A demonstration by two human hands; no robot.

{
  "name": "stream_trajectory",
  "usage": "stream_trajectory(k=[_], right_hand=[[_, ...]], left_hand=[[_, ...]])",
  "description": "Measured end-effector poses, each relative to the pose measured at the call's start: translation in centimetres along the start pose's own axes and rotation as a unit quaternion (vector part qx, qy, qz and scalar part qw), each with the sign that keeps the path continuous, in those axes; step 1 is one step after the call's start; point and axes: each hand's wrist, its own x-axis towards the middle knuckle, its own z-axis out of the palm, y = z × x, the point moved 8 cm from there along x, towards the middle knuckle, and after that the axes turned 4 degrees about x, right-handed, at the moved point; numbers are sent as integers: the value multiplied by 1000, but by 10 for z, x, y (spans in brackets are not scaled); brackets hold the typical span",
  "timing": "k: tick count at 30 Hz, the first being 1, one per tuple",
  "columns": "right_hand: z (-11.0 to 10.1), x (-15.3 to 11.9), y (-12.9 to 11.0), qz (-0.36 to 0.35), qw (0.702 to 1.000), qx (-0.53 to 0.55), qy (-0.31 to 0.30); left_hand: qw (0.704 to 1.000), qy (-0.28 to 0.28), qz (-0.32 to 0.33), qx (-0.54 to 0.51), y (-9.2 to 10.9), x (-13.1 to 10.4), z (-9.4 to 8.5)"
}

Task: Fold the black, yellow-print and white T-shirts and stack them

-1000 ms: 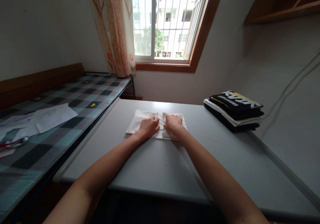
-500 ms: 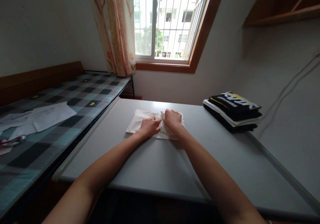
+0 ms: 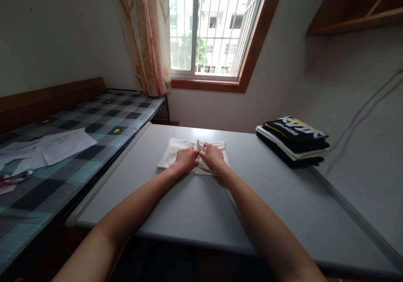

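A white folded garment lies flat on the grey table, its exact kind not clear. My left hand rests on its middle with the fingers curled into the cloth. Close against it, my right hand pinches a bunched fold of the same garment that stands up between the two hands. The fingertips of both hands are partly hidden by the cloth and by each other.
To the right stands a stack of folded black and white clothes near the wall. A bed with a checked mattress runs along the left, with papers on it. A wooden shelf hangs at upper right.
My right hand has moved slightly left and down, closer to my left hand, with cloth bunching up between them. The garment's right edge has drawn inward.
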Motion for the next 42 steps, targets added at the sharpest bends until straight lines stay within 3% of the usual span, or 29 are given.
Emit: stream_trajectory(k=[5, 10, 19, 23, 28, 32, 38, 42], right_hand=[[4, -3, 0, 7, 1000, -11, 23], [3, 0, 1, 3, 1000, 12, 26], [-1, -9, -8, -102, 991, 87, -18], [-21, -8, 17, -111, 979, 165, 37], [-32, -13, 67, -44, 981, 143, 125], [-19, -19, 79, -2, 986, 110, 125], [11, -21, 67, -14, 998, 44, 46], [19, -21, 70, 3, 1000, 20, 19]], left_hand=[[999, -5, -39, 29, -15, 1, -4], [1000, -10, 13, -4, 0, -1, 0], [1000, -3, 9, -23, 2, -1, 1], [1000, 2, 3, -20, -1, -1, -2], [1000, 20, -12, 5, -3, 0, -3], [1000, 15, -9, -3, 2, 0, 2], [996, 82, -8, -24, 3, -2, 0], [998, 36, -48, -18, -7, 1, 16]])
